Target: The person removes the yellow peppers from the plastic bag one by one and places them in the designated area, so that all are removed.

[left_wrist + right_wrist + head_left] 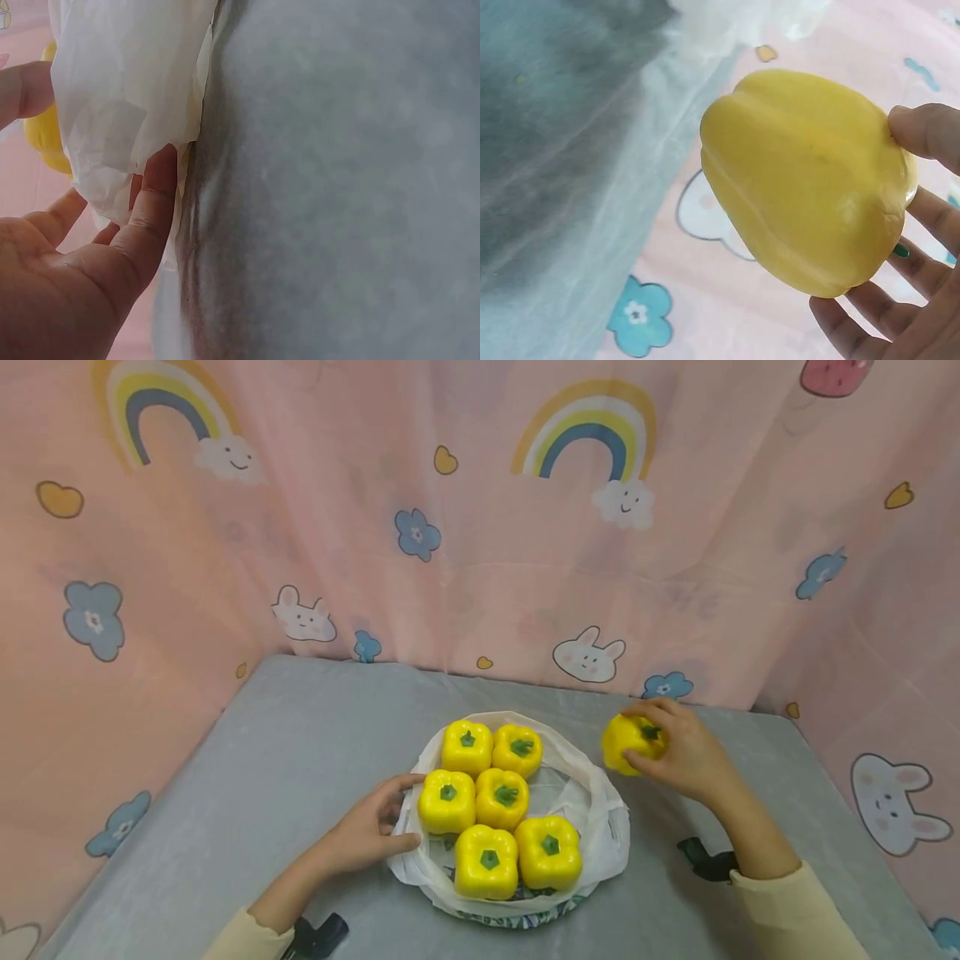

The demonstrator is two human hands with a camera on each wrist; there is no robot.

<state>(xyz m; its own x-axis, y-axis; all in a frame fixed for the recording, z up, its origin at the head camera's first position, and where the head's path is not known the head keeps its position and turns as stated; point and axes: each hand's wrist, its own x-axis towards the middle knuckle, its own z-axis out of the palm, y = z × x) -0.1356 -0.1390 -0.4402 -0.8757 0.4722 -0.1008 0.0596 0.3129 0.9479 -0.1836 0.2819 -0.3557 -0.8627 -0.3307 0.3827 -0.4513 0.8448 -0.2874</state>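
Note:
Near the table's middle, a white plastic bag (609, 835) lies with its mouth spread wide. Several yellow bell peppers (486, 862) with green stems sit inside, stems up. My left hand (375, 822) rests against the bag's left side, thumb and fingers spread along it; in the left wrist view, fingertips (161, 161) touch the thin plastic. To the right of the bag, my right hand (686, 752) grips another yellow bell pepper (802, 180) between thumb and fingers. Its stem side faces the palm, with a bit of green showing in the right wrist view.
Grey cloth covers the table (300, 727). A pink printed curtain (480, 602) stands along the back and both sides, close behind the right hand. A leaf-patterned edge (517, 917) shows under the bag's front. Black wrist straps sit at both wrists.

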